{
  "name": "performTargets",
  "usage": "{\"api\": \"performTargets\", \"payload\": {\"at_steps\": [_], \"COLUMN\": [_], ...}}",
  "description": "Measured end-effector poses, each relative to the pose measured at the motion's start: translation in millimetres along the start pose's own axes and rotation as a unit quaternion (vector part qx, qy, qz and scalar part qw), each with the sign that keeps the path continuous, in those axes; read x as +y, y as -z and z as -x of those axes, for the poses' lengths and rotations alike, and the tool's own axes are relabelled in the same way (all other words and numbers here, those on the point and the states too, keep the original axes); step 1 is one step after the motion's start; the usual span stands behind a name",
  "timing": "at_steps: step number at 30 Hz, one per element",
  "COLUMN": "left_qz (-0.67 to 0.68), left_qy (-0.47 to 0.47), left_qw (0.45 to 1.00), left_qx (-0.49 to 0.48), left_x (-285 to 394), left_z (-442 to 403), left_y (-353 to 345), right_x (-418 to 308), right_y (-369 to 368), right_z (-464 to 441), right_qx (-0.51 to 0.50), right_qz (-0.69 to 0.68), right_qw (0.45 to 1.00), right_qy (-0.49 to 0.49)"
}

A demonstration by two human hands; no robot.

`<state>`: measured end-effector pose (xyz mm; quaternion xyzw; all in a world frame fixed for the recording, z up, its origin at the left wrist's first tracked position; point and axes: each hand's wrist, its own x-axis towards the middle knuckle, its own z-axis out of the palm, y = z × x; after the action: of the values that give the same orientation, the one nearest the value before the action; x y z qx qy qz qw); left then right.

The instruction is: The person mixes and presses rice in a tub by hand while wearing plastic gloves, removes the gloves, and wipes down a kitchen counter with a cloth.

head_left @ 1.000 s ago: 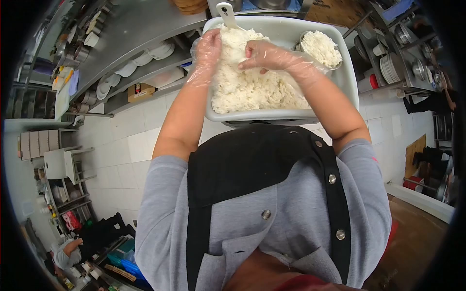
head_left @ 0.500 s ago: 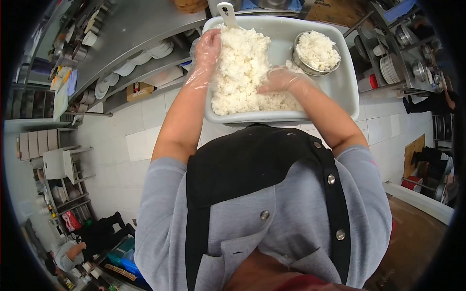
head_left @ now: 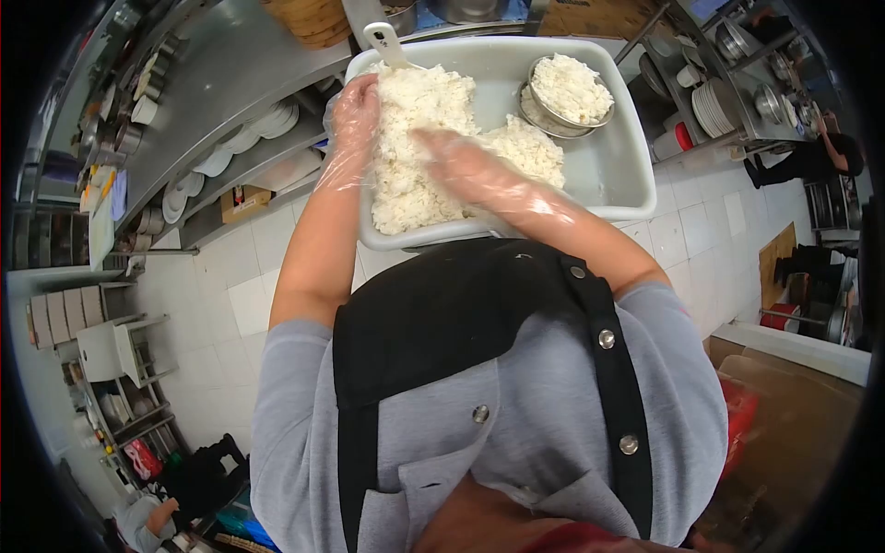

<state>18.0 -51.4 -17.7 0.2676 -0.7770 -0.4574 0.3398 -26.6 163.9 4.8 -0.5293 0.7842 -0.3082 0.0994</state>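
Observation:
Cooked white rice [head_left: 419, 106] is heaped over the left half of a white plastic tub [head_left: 636, 198], with a lower mound toward the middle. My left hand [head_left: 355, 109], in a clear plastic glove, rests along the left edge of the heap by the tub wall, its fingers extended and partly hidden. My gloved right hand [head_left: 449, 164] lies across the rice with its fingers stretched out, slightly blurred. A white rice paddle [head_left: 383, 41] stands in the rice at the far left corner. At the tub's right end, a metal bowl [head_left: 550, 120] holds piled rice.
A steel counter [head_left: 230, 55] with plates [head_left: 244, 129] on its lower shelf stands at left. Bamboo steamers [head_left: 309, 20] sit on it. Shelves at right hold stacked plates [head_left: 712, 112] and pans. Other people stand at far right and lower left.
My right hand has moved left across the rice, from near the bowl onto the left heap. A separate rice mound now shows in the middle. The whole view has shifted slightly.

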Motion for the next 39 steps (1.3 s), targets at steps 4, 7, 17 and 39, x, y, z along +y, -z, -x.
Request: {"api": "performTargets", "payload": {"at_steps": [4, 7, 17, 39], "left_qz": [-0.019, -0.012, -0.044, -0.022], "left_qy": [-0.004, -0.024, -0.014, 0.027], "left_qw": [1.000, 1.000, 0.999, 0.999], "left_qx": [-0.007, 0.002, 0.008, 0.010], "left_x": [0.5, 6.8, 5.5, 15.9], "left_z": [-0.2, 2.8, 2.9, 3.7], "left_y": [2.4, 3.3, 4.3, 2.0], "right_x": [-33.2, -16.7, -36.1, 136.7], "right_y": [-3.5, -5.4, 53.7, 56.7], "right_z": [-24.1, -38.8, -14.1, 30.7], "right_qx": [-0.063, -0.032, -0.096, -0.080], "right_qz": [0.090, -0.007, -0.046, -0.528], "right_qw": [0.993, 0.998, 0.994, 0.716], "right_qy": [0.034, 0.046, 0.004, -0.449]}}
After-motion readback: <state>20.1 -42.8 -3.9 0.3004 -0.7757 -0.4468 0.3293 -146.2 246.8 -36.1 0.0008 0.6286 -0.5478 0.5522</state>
